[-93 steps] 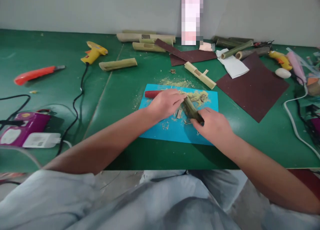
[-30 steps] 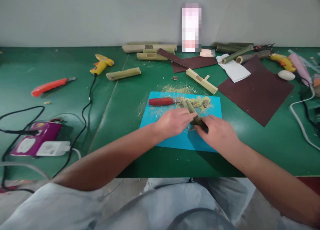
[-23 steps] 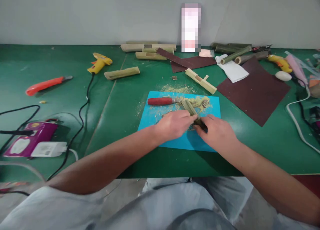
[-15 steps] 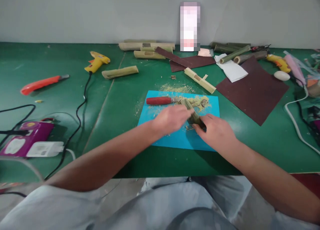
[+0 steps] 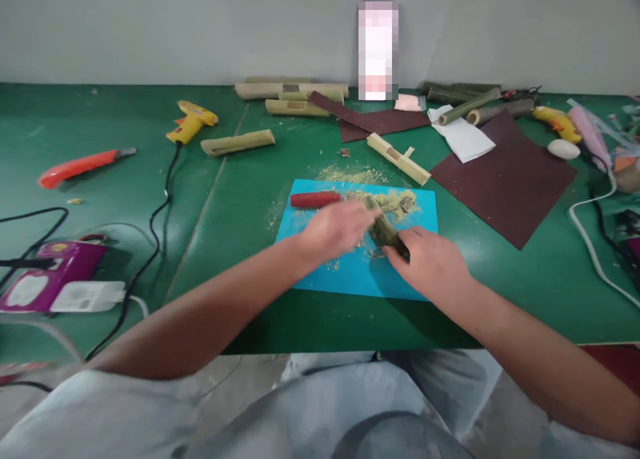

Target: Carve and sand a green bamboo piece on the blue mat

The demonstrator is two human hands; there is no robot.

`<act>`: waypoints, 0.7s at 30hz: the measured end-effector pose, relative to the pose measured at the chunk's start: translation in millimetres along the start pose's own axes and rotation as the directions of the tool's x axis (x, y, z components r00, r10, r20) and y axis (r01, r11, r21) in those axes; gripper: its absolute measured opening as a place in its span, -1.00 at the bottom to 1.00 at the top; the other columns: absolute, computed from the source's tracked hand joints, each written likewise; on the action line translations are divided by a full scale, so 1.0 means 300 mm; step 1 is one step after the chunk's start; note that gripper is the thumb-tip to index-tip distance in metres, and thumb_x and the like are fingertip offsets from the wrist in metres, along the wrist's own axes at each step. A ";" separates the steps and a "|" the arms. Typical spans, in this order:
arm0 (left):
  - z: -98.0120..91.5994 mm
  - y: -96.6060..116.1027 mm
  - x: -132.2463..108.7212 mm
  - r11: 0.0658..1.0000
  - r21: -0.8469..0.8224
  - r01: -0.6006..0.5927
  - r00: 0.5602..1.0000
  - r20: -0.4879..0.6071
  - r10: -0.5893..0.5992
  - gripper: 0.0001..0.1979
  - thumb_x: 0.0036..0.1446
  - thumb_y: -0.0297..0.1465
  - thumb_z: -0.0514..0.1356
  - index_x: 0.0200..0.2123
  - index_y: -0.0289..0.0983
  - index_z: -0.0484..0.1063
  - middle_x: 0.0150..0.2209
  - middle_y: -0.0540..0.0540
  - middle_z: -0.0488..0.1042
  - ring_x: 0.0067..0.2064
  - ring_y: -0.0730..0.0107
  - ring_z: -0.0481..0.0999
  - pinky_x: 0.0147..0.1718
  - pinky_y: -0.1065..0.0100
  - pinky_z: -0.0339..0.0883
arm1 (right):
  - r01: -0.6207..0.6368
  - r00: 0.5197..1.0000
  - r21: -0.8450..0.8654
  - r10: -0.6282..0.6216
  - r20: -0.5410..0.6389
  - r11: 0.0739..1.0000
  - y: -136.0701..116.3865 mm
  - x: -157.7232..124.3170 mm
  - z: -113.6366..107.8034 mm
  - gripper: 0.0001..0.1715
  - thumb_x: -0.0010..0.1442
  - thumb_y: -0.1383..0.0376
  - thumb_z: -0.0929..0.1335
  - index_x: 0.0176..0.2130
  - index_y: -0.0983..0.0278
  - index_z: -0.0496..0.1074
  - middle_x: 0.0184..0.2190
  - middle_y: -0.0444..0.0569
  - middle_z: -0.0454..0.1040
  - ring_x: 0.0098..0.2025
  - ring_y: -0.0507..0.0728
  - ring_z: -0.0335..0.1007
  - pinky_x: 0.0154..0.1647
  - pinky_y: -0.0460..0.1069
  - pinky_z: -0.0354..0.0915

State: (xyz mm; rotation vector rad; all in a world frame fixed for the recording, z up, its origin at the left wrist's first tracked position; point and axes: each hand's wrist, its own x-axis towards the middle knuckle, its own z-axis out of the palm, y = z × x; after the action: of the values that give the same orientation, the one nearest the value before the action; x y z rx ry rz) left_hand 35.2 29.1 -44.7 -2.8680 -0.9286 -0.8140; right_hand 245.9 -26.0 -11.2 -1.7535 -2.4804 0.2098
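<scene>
A short green bamboo tube lies slanted above the blue sheet. My right hand is wrapped round its lower, near end, thumb on the near side. At the far end is my left hand, smeared by motion, its fingers curled in against the bamboo. Whatever those fingers pinch is hidden. Just beyond the left hand rests a red-handled tool, its front end covered by the hand. Pale bamboo shavings are heaped on the sheet behind the tube.
Cut bamboo pieces lie toward the back, one notched piece nearer. Brown sandpaper sheets spread at right. To the left are an orange utility knife, a corded yellow glue gun and a purple box.
My left hand has slid slightly left and up along the bamboo, baring more of its upper part. The right hand keeps its hold. The whole view has shifted a little.
</scene>
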 end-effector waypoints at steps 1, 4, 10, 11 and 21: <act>0.000 -0.003 0.000 0.998 0.018 0.052 0.997 -0.055 -0.051 -0.65 0.41 -0.38 -0.04 -0.01 -0.37 0.51 -0.27 -0.18 0.57 -0.22 0.26 0.57 -0.22 0.26 0.51 | -0.001 1.000 -0.001 0.001 -0.007 1.000 0.000 -0.001 0.001 -0.66 0.33 0.10 0.28 -0.28 0.28 0.49 -0.30 0.04 0.53 -0.30 0.16 0.45 -0.42 0.02 0.08; 0.002 -0.015 -0.004 0.999 -0.020 0.032 0.999 -0.026 -0.033 -0.65 0.40 -0.38 -0.02 0.01 -0.39 0.50 -0.26 -0.19 0.57 -0.23 0.27 0.56 -0.24 0.27 0.51 | 0.000 1.000 -0.005 0.000 -0.011 1.000 0.000 -0.001 0.004 -0.67 0.33 0.11 0.29 -0.30 0.28 0.48 -0.33 0.03 0.53 -0.32 0.15 0.44 -0.43 0.02 0.07; -0.014 -0.078 0.015 0.971 -0.099 0.216 0.972 -0.071 -0.223 -0.69 0.37 -0.37 0.06 -0.03 -0.37 0.55 -0.20 -0.21 0.61 -0.16 0.23 0.60 -0.16 0.25 0.50 | -0.017 1.000 0.007 0.017 -0.024 1.000 0.003 0.006 0.008 -0.65 0.32 0.08 0.29 -0.32 0.27 0.46 -0.34 0.01 0.51 -0.34 0.13 0.42 -0.43 0.02 0.04; -0.020 -0.086 0.022 0.962 -0.113 0.249 0.964 -0.062 -0.257 -0.70 0.37 -0.36 0.07 -0.05 -0.34 0.56 -0.19 -0.19 0.62 -0.15 0.23 0.60 -0.15 0.25 0.49 | -0.018 1.000 0.015 0.019 -0.023 1.000 0.005 0.008 0.008 -0.65 0.32 0.08 0.29 -0.33 0.27 0.45 -0.35 0.00 0.51 -0.34 0.13 0.42 -0.44 0.02 0.04; -0.045 -0.050 0.047 0.596 -0.569 0.567 0.796 0.190 -0.575 -0.66 0.37 -0.27 0.05 -0.09 -0.35 0.55 -0.46 -0.11 0.58 -0.64 0.57 0.36 -0.73 0.53 0.18 | -0.028 0.999 0.064 0.027 0.027 0.998 0.013 0.016 -0.011 -0.66 0.32 0.06 0.30 -0.32 0.26 0.44 -0.35 -0.03 0.51 -0.36 0.10 0.40 -0.46 0.02 -0.03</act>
State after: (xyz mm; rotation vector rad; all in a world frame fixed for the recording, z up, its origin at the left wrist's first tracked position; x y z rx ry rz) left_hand 30.4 46.7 -28.1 -3.0291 -1.9876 -1.4005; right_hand 248.4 -20.0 -8.6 -1.7713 -2.4394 0.3125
